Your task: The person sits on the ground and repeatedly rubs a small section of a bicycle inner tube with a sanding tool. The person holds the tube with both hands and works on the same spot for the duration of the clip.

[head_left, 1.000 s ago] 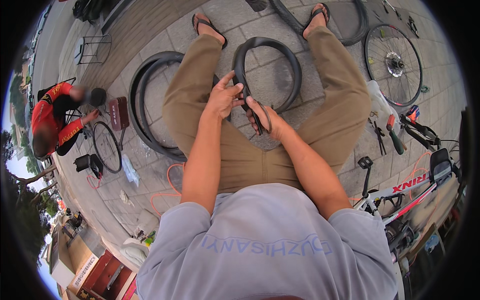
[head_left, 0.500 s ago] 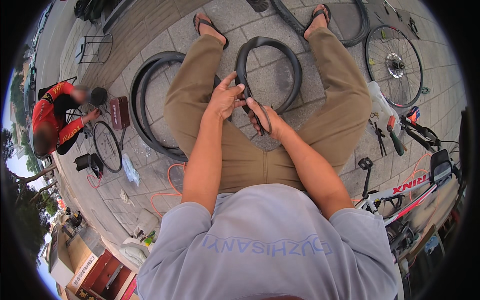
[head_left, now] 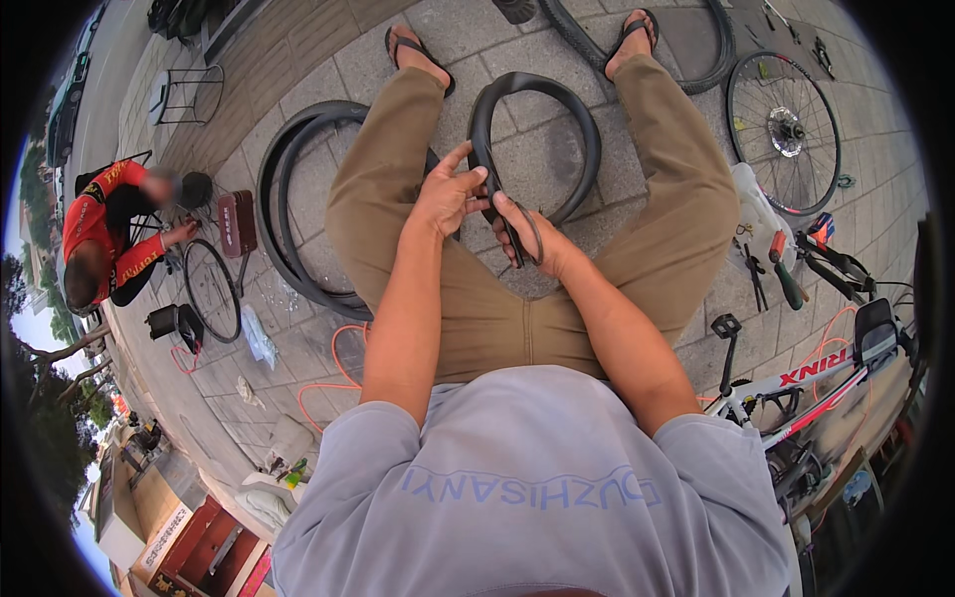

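A smooth black inner tube (head_left: 589,124) hangs in a loop between my knees. My left hand (head_left: 451,196) has its thumb and fingers closed on the near left side of the loop, the index finger lying along the rubber. Just to the right and nearer to me, my right hand (head_left: 532,239) grips the tube's lower part, thumb on top. A narrow black band of rubber curves round the outside of the right hand, and the tube hangs down a little below the fingers. The palms hide part of the rubber.
Black tyres (head_left: 271,199) lie on the paving left of my leg. At the far right are a spoked wheel (head_left: 786,134), pliers (head_left: 758,279) and a white bicycle frame (head_left: 766,403). A co-worker in red (head_left: 129,179) sits at the left beside another wheel (head_left: 214,294). An orange hose (head_left: 336,348) runs behind my left arm.
My hands and the inner tube stay in almost the same place. On the road at the far left, a dark car now shows more plainly.
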Tool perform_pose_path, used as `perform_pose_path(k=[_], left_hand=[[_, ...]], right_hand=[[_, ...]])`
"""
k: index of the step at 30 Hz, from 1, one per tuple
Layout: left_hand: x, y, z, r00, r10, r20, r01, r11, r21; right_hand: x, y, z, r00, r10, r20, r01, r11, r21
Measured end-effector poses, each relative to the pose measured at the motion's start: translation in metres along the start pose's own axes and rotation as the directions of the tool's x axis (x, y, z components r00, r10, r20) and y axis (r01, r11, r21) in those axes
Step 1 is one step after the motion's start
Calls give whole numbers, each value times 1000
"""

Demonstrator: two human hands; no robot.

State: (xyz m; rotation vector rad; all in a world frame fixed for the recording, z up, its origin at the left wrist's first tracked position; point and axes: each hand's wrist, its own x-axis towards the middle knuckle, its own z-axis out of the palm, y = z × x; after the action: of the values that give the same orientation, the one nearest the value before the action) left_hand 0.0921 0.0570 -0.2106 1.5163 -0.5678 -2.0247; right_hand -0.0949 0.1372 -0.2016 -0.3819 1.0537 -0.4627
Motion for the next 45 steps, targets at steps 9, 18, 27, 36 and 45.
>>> perform_pose_path(k=[9,18,27,36,45], left_hand=[[-3,1,4,1000,12,3,-12,1000,-10],[-5,3,7,1000,14,3,-14,999,-35],[-6,5,9,1000,1,-6,-2,999,-53],[9,22,7,996,-75,-52,76,997,1],[19,43,12,997,-32,-68,49,961,273]], right_hand=[[0,-2,2,1000,-3,-16,2,999,-33],[-4,-2,7,999,-35,-39,34,999,-18],[-6,-3,9,996,-28,-90,26,999,-28],[-9,0,7,992,-30,-119,23,998,-57],[-10,4,7,996,-29,-88,25,998,-49]])
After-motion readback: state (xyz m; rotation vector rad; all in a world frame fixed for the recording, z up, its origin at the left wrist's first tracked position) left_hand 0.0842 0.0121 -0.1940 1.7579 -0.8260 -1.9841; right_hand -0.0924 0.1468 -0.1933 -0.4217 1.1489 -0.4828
